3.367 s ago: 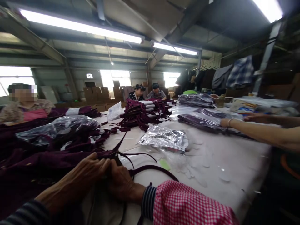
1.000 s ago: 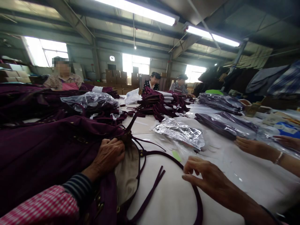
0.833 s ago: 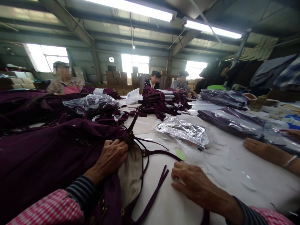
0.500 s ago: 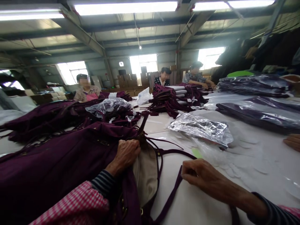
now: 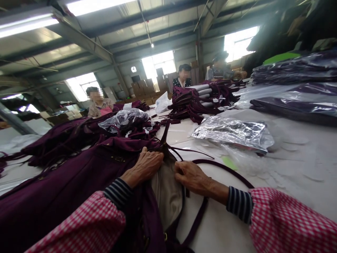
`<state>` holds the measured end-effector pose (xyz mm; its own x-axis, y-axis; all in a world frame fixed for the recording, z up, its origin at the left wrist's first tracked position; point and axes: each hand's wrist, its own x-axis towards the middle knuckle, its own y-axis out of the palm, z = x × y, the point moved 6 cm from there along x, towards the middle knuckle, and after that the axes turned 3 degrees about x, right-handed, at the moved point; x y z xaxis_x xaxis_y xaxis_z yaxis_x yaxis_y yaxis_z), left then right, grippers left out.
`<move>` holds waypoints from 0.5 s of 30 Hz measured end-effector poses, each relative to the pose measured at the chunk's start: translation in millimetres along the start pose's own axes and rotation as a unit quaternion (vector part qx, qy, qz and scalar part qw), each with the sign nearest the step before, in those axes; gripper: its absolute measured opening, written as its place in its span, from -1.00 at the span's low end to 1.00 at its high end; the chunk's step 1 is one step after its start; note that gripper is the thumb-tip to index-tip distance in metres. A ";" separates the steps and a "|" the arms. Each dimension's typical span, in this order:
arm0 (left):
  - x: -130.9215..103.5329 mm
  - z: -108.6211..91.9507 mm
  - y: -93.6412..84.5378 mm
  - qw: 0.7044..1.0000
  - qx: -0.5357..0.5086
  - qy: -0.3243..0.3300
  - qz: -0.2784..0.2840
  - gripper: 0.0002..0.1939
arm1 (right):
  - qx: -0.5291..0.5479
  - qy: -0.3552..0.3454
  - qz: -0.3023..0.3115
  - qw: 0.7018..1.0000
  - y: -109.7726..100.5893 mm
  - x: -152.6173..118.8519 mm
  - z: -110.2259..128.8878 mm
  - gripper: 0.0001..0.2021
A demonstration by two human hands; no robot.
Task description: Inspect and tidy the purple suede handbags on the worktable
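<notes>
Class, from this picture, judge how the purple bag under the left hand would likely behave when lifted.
The purple bag would probably flop, since its cloth lies in soft folds. Its mouth may gape, as the beige lining already shows. The curved strap would likely bend easily, being narrow and loosely arced.

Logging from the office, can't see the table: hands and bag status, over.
Left hand gripping purple bag; right hand beside its beige lining, grip unclear. Bag lies open. Silvery packet beyond, apart from both hands.

Head-mounted view here, tilted, looking forward and down, close over the purple cloth bag [image 5: 86, 181], across the white tabletop [image 5: 221, 228].
</notes>
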<state>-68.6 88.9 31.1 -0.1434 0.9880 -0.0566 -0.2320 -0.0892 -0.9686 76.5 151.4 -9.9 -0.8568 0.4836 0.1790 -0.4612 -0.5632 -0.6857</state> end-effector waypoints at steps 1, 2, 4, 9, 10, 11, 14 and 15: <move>2.2 2.3 -0.9 1.000 -0.001 0.004 0.006 -0.81 | 0.003 -0.008 0.006 1.000 -0.2 -2.0 0.4 -0.91; 4.3 4.9 -1.8 1.000 -0.003 0.005 0.012 -0.82 | 0.004 -0.016 0.011 1.000 -0.6 -3.6 1.3 -0.91; 8.1 9.9 -3.4 1.000 -0.007 0.004 0.025 -0.83 | 0.003 -0.027 0.020 0.999 -1.2 -5.0 3.5 -0.91; 15.5 15.1 -4.9 0.999 -0.007 -0.008 0.047 -0.82 | 0.002 -0.005 0.033 0.999 0.5 0.8 3.6 -0.91; 16.5 14.8 -5.0 0.999 -0.007 -0.011 0.049 -0.81 | 0.001 -0.001 0.033 0.999 0.7 2.4 3.8 -0.92; 17.2 14.4 -5.1 0.999 -0.007 -0.013 0.050 -0.81 | -0.002 0.003 0.033 0.999 1.0 3.9 4.0 -0.93; 17.1 13.1 -5.9 0.999 -0.011 -0.019 0.048 -0.81 | -0.018 0.017 0.034 0.999 1.9 7.0 3.9 -0.95; 16.5 12.8 -6.1 0.999 -0.012 -0.021 0.046 -0.81 | -0.026 0.021 0.037 0.999 2.5 7.6 3.9 -0.95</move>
<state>-81.8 104.1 39.2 -0.2029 0.9696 -0.1369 -0.1934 -0.1767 -0.9651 67.9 151.1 -7.5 -0.8776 0.4695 0.0975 -0.3826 -0.5631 -0.7325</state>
